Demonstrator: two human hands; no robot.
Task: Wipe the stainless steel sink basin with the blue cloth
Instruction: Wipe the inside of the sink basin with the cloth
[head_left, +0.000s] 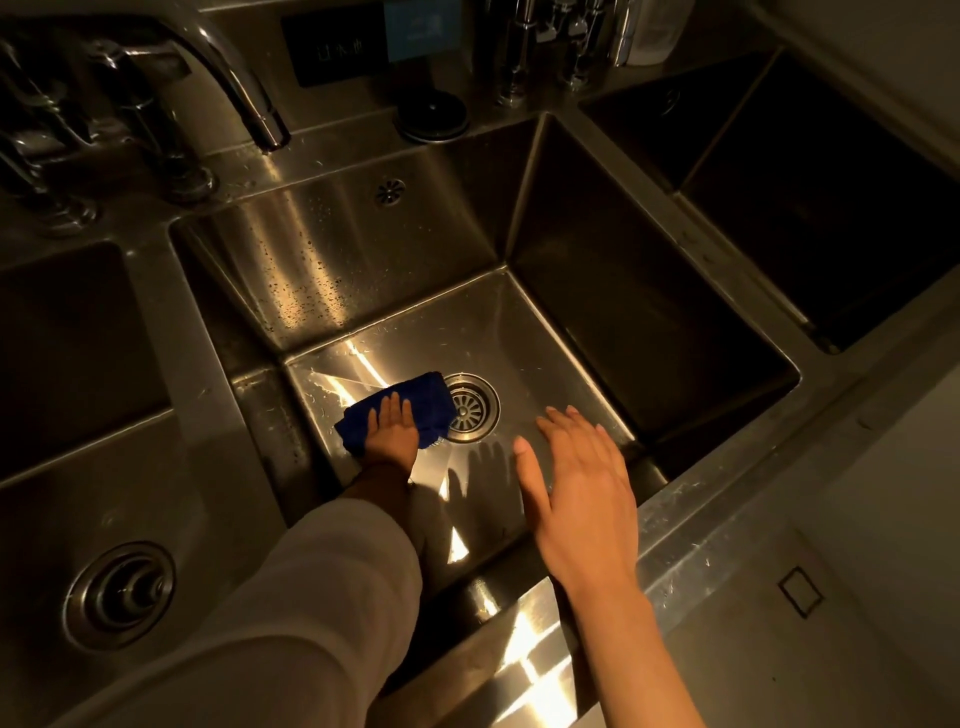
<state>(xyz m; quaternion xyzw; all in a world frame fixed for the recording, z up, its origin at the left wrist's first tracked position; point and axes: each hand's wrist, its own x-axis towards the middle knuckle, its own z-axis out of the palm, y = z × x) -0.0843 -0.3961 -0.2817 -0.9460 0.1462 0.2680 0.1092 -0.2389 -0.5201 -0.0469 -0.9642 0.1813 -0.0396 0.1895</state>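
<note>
- The left grip, fingers straight, presses flat on the folded dark-blue cloth on the floor of the square stainless steel sink basin.
- Just right of it sits the round slotted metal drain.
- Farther right, the right grip hovers, fingers spread, holding nothing.
- Beyond, a chrome faucet stands on the dim steel desk.

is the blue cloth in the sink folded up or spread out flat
Folded. The blue cloth sits as a thick compact pad beside the drain, under the flat left hand.
</note>
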